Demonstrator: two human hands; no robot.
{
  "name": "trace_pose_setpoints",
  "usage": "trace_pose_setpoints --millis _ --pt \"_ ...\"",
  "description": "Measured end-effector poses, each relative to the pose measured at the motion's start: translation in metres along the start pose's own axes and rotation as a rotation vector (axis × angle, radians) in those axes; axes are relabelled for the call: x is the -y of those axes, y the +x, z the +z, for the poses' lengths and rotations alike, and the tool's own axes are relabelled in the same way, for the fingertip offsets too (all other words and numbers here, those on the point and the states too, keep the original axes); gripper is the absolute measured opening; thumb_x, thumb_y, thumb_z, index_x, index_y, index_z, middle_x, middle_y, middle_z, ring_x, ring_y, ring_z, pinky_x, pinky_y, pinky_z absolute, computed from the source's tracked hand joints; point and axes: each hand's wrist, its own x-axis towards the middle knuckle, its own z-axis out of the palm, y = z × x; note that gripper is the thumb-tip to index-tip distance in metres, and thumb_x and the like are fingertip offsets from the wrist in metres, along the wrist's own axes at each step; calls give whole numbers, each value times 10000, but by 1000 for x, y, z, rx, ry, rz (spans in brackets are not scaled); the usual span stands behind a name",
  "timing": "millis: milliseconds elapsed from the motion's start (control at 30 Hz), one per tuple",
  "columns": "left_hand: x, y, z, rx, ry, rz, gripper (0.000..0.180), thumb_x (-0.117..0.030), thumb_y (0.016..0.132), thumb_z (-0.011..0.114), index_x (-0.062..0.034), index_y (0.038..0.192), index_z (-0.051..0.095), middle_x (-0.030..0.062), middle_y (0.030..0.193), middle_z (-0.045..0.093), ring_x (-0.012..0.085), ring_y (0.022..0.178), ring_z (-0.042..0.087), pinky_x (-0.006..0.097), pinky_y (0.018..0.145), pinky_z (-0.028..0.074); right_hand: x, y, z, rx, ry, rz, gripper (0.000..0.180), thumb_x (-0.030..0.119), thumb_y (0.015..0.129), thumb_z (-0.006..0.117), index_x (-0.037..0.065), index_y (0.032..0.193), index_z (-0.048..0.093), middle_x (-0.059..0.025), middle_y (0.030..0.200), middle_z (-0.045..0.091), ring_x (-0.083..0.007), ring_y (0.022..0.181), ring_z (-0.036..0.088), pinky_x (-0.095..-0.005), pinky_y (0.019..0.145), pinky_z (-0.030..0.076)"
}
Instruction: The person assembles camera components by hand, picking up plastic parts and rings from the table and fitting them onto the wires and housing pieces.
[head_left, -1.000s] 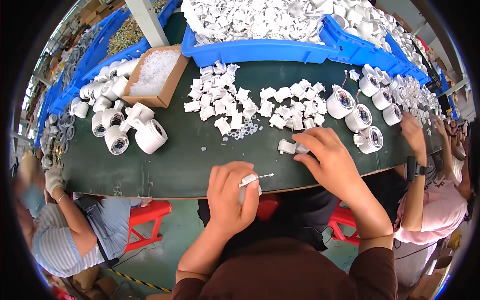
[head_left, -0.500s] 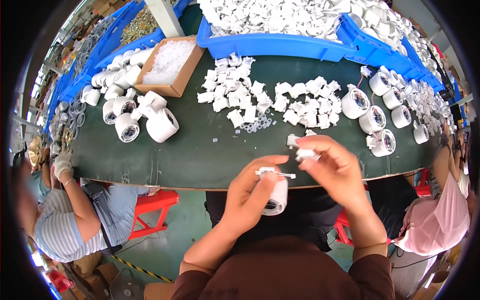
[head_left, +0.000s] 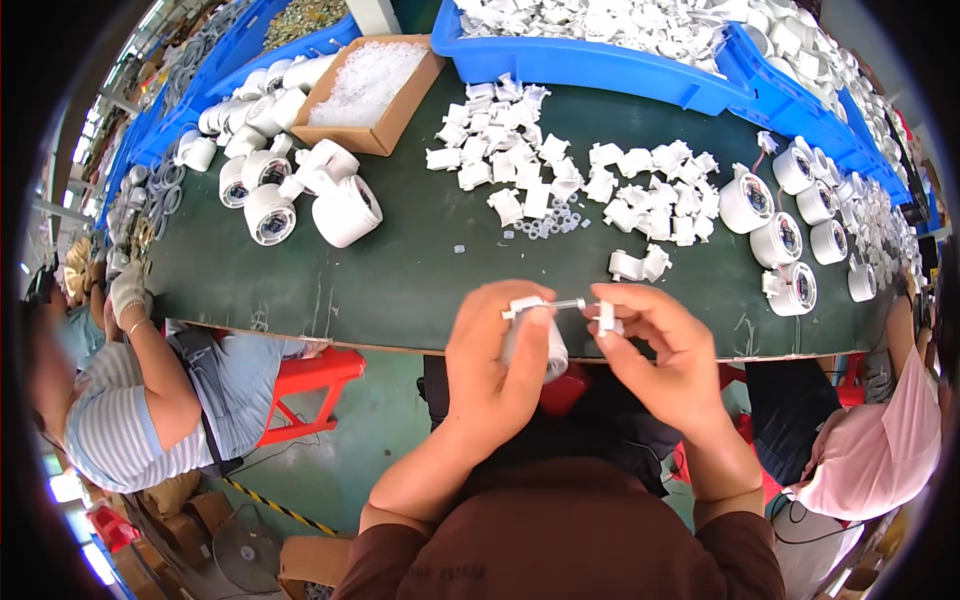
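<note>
White housing [head_left: 548, 352] clenched in left hand [head_left: 495, 365]; right hand [head_left: 660, 345] fingers pinching bracket [head_left: 606, 318], beyond table edge [head_left: 400, 345].

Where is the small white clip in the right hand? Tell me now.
In the head view, the small white clip is pinched in the right hand, just right of centre, beside the white housing in the left hand.

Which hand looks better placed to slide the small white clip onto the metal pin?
Probably the right hand: it pinches the small white clip at the metal pin's tip. The left hand is wrapped around the white round housing, steadying it.
</note>
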Motion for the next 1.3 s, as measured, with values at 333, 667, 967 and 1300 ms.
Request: trace_pose_setpoints --millis 333,667,967,1300 --pt "-6 5 3 -3 288 129 380 -44 932 538 16 1304 593 169 1111 659 335 931 584 414 832 477 -1 5 34 -40 113 -18 458 -129 926 614 -22 1371 583 -111 1270 667 -186 1181 645 -325 1019 501" --pt "3 4 8 -40 281 239 379 -230 974 449 18 1203 620 163 1109 659 347 930 578 426 835 459 -11 0 50 -150 73 -133 479 -150 899 628 2 1353 609 -61 1131 641 -143 1056 623 -275 933 490" --pt "7 5 5 -48 292 278 313 -226 945 530 7 1132 624 151 1088 660 312 901 581 401 813 444 -10 4 49 -150 179 -103 401 -81 973 580 -2 1366 587 -65 1086 646 -117 1014 602 -260 899 495" --pt "13 7 -16 10 290 382 248 -114 845 678 9 1058 644 157 1039 711 303 834 629 379 750 489 -8 17 35 -13 473 110 84 -2 1012 584 -24 1079 630 -54 1074 608 -118 975 592 -277 878 496"
